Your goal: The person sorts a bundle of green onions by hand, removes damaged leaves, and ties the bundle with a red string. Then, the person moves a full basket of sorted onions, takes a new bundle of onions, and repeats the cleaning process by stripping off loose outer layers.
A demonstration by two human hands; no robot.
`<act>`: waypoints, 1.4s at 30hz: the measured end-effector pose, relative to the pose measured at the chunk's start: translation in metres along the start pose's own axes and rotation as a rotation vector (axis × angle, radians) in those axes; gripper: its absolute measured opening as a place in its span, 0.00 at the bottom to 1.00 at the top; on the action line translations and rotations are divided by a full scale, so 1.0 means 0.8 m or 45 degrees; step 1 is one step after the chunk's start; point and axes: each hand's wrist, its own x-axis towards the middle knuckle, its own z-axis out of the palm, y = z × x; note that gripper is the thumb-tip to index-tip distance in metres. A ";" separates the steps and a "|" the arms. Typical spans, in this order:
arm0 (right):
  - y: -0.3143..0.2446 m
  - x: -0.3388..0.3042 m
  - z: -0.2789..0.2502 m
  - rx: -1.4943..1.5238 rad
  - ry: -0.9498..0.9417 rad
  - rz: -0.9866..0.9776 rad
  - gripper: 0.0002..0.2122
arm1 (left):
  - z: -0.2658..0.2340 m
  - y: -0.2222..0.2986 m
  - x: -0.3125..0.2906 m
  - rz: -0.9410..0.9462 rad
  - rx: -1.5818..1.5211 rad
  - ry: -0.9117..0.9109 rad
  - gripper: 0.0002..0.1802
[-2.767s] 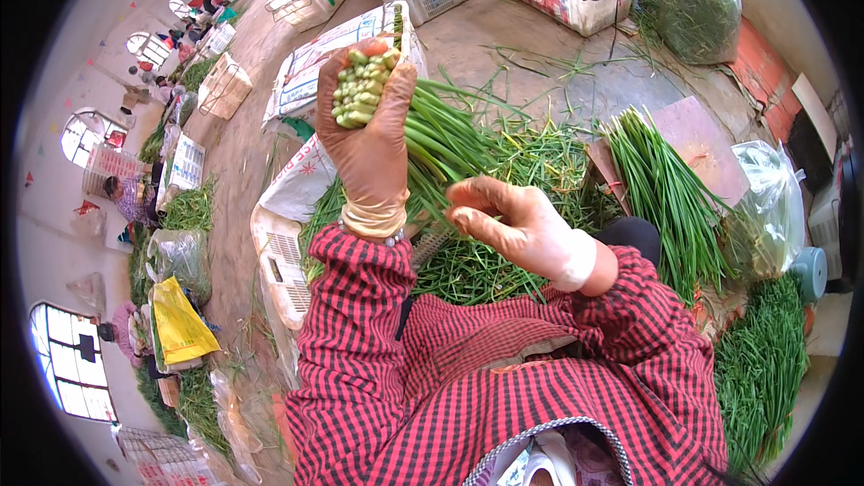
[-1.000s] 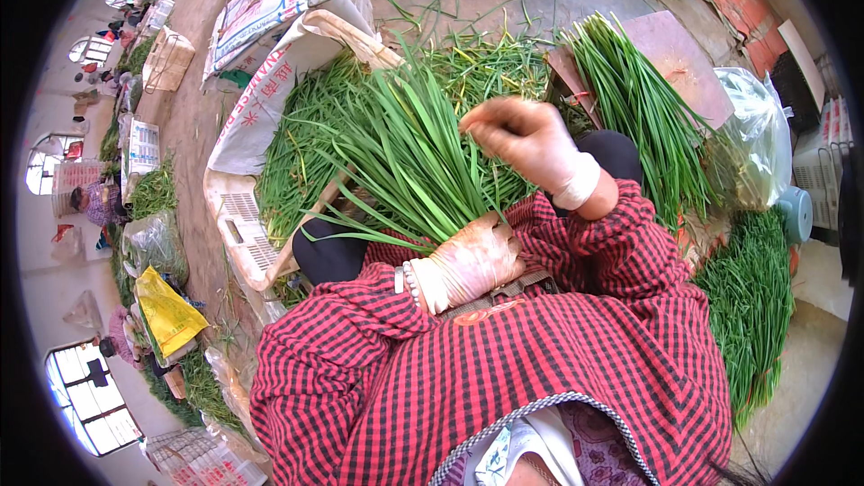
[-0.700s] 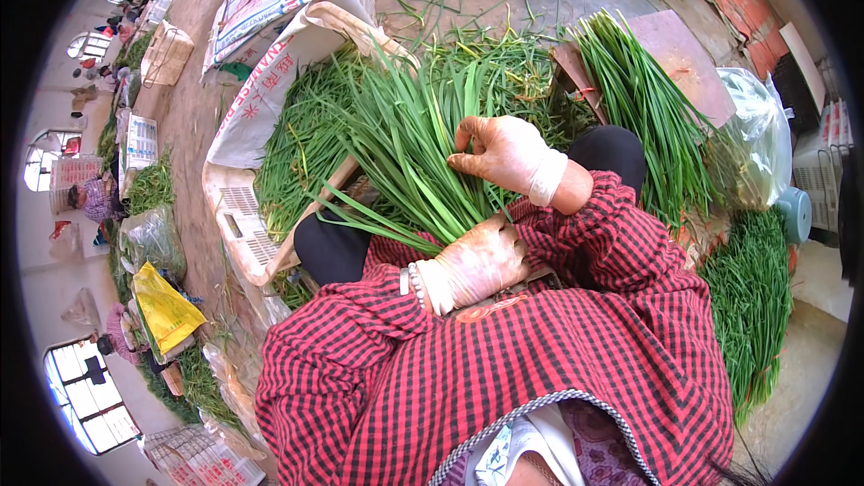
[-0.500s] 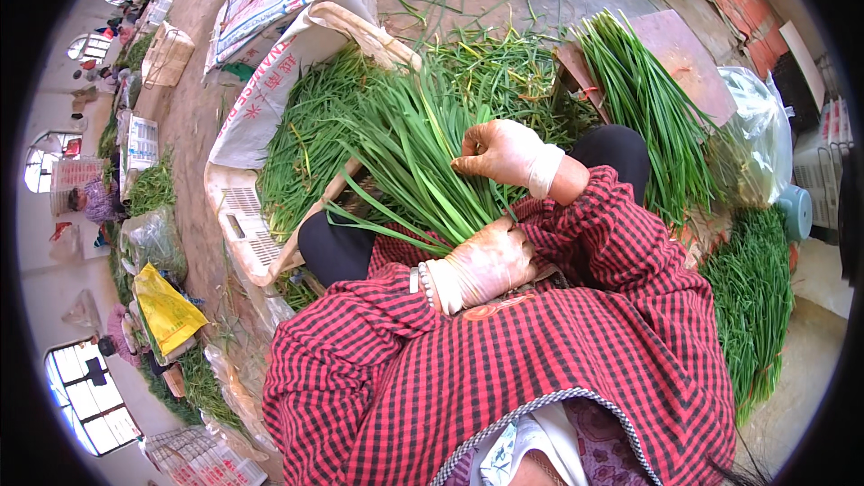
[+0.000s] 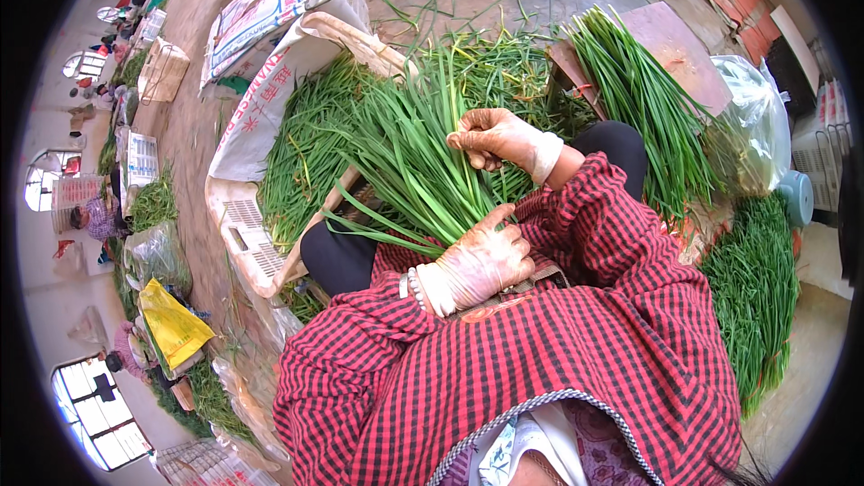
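Observation:
In my lap lies a loose bunch of garlic chives (image 5: 416,166), its leaves fanning away from me. My left hand (image 5: 486,261), in a thin pale glove, is closed round the bunch's lower end. At the right side of the bunch, my right hand (image 5: 504,139), gloved too, pinches a few leaves between thumb and fingers. The cut ends are hidden behind my left hand. Beyond the bunch, loose chives (image 5: 499,72) are heaped.
To the left stands a cream plastic crate (image 5: 247,238) of chives, with a white woven sack (image 5: 270,94) over its side. On the right, a tied chive bundle (image 5: 634,117) leans on a board (image 5: 679,54). More chives (image 5: 751,297) stand beside a blue-grey stool (image 5: 796,199).
My right hand has shifted slightly left, with its fingertips now pinching the leaves. The left hand has turned a little, its index finger lifted, still round the bunch.

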 end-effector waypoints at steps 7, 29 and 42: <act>-0.012 -0.035 -0.021 0.142 0.377 -0.239 0.11 | -0.020 -0.001 -0.002 -0.072 -0.084 0.086 0.05; -0.010 -0.070 0.002 -1.581 0.106 -1.015 0.14 | 0.002 0.028 0.024 -0.059 0.088 -0.490 0.06; 0.004 -0.095 -0.017 -1.185 0.192 -0.929 0.12 | -0.004 0.027 0.042 0.040 0.039 -0.521 0.06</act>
